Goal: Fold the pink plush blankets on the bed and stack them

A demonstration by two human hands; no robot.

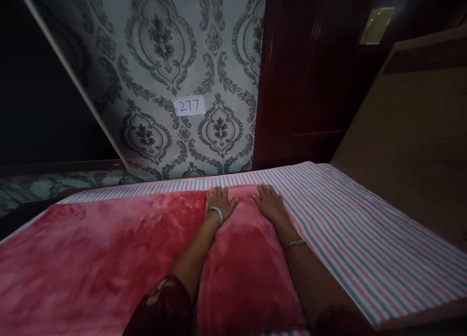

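A plush red blanket lies spread over a bed with a pink, grey and white striped sheet. My left hand rests flat on the blanket near its far edge, fingers spread, a silver bangle on the wrist. My right hand lies flat on the blanket's far right corner, beside the striped sheet, with a thin bracelet on the wrist. Neither hand grips anything.
A wall with grey damask wallpaper stands behind the bed, with a white label reading 277 stuck on it. A dark red wooden door is to the right, and a brown headboard panel runs along the bed's right side.
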